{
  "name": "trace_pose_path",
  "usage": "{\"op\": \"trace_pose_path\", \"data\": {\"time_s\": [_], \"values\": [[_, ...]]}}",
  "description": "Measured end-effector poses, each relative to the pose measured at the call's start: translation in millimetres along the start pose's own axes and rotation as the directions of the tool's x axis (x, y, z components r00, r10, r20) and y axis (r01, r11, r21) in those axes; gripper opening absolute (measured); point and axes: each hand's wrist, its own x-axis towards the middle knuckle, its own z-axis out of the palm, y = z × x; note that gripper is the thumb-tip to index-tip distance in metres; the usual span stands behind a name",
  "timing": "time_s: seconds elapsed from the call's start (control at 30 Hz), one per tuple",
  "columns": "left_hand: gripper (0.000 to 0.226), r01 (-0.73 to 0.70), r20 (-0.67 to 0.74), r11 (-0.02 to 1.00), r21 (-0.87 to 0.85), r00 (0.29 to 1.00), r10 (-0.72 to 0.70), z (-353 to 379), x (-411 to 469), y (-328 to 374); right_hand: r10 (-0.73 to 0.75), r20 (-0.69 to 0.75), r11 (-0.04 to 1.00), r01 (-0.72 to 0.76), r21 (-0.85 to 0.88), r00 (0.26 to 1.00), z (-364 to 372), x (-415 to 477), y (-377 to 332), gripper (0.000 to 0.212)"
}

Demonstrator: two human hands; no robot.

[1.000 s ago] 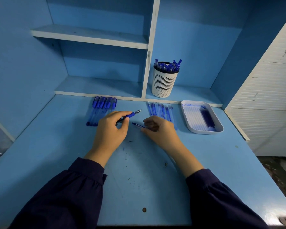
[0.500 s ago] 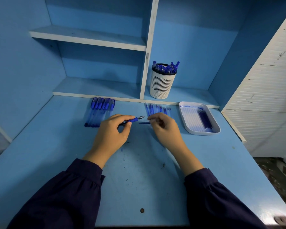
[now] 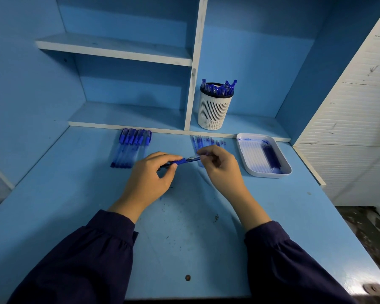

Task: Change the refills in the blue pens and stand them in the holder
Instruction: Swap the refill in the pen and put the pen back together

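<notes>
My left hand (image 3: 148,181) grips a blue pen (image 3: 181,161) by its rubber grip, with the tip end pointing right. My right hand (image 3: 221,166) pinches that tip end at the fingertips; what the fingers hold there is too small to tell. A row of capped blue pens (image 3: 131,150) lies at the back left of the desk. Several loose refills (image 3: 206,142) lie just behind my right hand, partly hidden by it. The white slotted holder (image 3: 215,111) stands on the low shelf with several blue pens in it.
A white tray (image 3: 283,170) at the right of the desk holds used refills and blue ink stains. A white louvred cabinet (image 3: 347,128) borders the desk on the right. The shelf divider (image 3: 193,84) rises left of the holder.
My right hand picked something up from the desk and brought it to the tip of the pen in my left hand. The left hand levelled the pen and shifted slightly right.
</notes>
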Motion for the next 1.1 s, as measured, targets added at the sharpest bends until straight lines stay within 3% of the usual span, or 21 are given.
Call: {"op": "trace_pose_path", "data": {"time_s": [0.27, 0.5, 0.93, 1.1], "values": [[0.026, -0.002, -0.024, 0.994, -0.108, 1.000, 0.000, -4, -1, 1, 0.038, 0.052, 0.927, -0.054, 0.372, 0.998, 0, -9, -7, 0.011], [0.027, -0.009, -0.037, 0.991, -0.133, 0.999, 0.004, -5, -1, -2, 0.023, 0.029, 0.908, -0.033, 0.417, 0.999, 3, -16, -8, 0.014], [0.030, -0.028, -0.025, 0.995, -0.100, 0.999, 0.025, -2, -1, -2, 0.011, 0.013, 0.938, -0.015, 0.347, 1.000, 3, -16, -5, 0.014], [0.026, -0.029, -0.043, 0.995, -0.098, 0.999, 0.025, -1, 2, 0, 0.039, 0.001, 0.909, -0.036, 0.415, 0.999, 6, -14, -10, 0.014]]}}
